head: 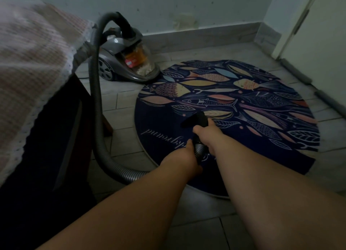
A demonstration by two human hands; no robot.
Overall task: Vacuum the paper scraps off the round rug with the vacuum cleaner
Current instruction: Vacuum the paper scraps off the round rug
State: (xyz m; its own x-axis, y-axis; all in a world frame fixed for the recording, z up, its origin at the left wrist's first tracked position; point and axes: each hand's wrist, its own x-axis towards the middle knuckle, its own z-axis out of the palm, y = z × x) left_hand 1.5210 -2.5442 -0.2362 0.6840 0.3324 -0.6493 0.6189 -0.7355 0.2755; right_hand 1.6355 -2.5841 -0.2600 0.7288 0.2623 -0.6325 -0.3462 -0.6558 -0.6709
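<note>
from the head view we see both hands on the front end of the hose: the right hand (206, 134) is curled tightly round the black nozzle tube (198, 121), and the left hand (184, 156) just behind it is wrapped round the ribbed grey hose (97, 103) where it meets the black cuff. the tube's long axis runs away from us, its dark tip pointing forward and down over the near-left part of the round rug (252, 103); whether the tip touches the pile we cannot tell. the hose loops back over the tiled floor (121, 103), rises beside a cloth-covered piece of furniture (37, 53) and arches down into the vacuum cleaner (119, 60), which stands on the tiles just beyond the rug's far-left edge, by the wall (168, 6). its clear dust canister (139, 61) holds pale fluffy debris around an orange part with a red label, too blurred to read. the dark rug carries fish and leaves, and a line of cursive writing upside down to us, partly hidden by the hands and not readable in full.
</note>
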